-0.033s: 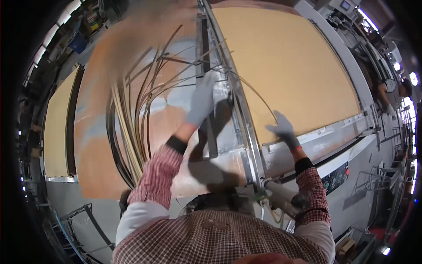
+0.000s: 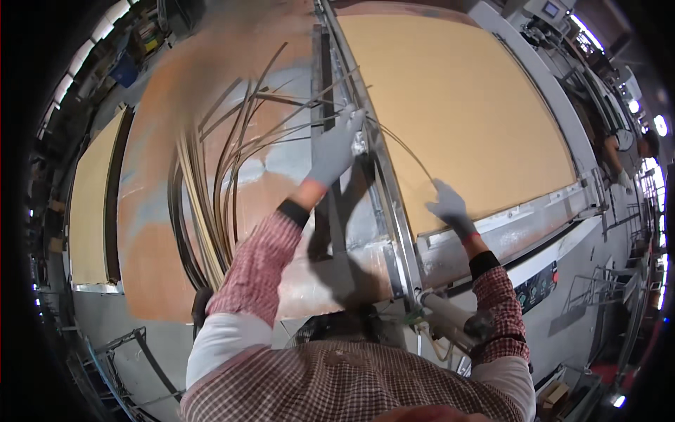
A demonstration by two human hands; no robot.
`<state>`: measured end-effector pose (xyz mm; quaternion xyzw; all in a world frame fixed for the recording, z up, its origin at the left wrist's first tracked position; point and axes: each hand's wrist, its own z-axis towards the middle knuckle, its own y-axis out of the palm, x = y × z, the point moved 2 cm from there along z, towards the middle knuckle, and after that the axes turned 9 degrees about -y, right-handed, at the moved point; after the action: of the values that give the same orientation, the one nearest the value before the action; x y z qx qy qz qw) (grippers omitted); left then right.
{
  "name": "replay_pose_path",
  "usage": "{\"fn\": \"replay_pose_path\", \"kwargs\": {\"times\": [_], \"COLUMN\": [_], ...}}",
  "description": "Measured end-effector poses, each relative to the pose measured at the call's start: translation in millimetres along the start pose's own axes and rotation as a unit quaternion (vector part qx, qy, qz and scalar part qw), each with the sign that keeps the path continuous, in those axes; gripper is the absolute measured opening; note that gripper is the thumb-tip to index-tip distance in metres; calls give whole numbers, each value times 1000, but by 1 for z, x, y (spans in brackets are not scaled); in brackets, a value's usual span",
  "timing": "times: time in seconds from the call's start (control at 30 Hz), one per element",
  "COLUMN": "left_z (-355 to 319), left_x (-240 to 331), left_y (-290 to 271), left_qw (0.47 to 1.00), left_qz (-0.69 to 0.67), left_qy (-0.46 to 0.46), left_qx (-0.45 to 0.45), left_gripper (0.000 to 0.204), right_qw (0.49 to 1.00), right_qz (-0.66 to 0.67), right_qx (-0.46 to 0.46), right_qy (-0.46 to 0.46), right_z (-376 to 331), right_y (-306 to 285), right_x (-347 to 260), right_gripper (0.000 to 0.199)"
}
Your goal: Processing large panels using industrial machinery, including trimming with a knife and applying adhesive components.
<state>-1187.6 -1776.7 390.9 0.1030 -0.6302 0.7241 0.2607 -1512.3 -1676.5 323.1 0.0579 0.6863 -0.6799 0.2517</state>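
A thin, flexible brownish strip [image 2: 406, 149] arches over the metal rail onto the tan sheet [image 2: 464, 112]. Its near end meets the fingertips of my right hand [image 2: 448, 205], gloved in grey and closed in a pinch. My left hand [image 2: 332, 153], also gloved, reaches over the rail [image 2: 383, 162]. Its fingers close on the strip beside the rail, though the exact grip is small to see. Left of that hand, several loose strips [image 2: 242, 133] fan out over the stained orange-and-grey table [image 2: 267, 190], with a denser bundle [image 2: 200, 211] curving toward me.
A dark flat bar [image 2: 336, 218] lies along the table under my left forearm. Another tan panel [image 2: 95, 204] stands at far left. Near my right forearm are a grey cylinder [image 2: 446, 309] and a control panel [image 2: 538, 287]. Another person [image 2: 622, 144] is at far right.
My left hand has moved right and slightly away from me, its fingers now at the strip by the rail. My right hand has shifted only slightly, and the strip's arch is a little flatter.
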Motion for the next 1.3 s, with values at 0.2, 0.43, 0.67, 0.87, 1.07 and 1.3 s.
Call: {"fn": "replay_pose_path", "kwargs": {"times": [0.2, 0.43, 0.67, 0.87, 1.07, 1.3], "left_z": [69, -229, -239, -156, -139, -271], "left_x": [-103, -162, 0, -19, 21, 32], "left_y": [10, -73, 4, 47, 77, 27], "left_qw": [972, 862, 904, 941, 922, 999], "left_qz": [228, 333, -332, -276, -324, 0], "left_qy": [36, -290, -256, -189, -205, -35], "left_qx": [45, -251, -82, -42, -59, -22], "left_gripper": [8, 71, 79, 82, 78, 73], "right_qw": [884, 972, 978, 988, 988, 997], "right_qz": [296, -180, -174, -143, -142, -17], "right_qx": [-210, 50, 26, -28, -48, -17], "right_qy": [-296, -142, -112, -52, -32, -80], "right_z": [48, -22, -9, -5, -8, -146], "right_y": [-111, -28, -26, -31, -33, -42], "right_x": [-148, 87, 48, 32, 23, 13], "right_gripper": [42, 61, 75, 76, 77, 67]}}
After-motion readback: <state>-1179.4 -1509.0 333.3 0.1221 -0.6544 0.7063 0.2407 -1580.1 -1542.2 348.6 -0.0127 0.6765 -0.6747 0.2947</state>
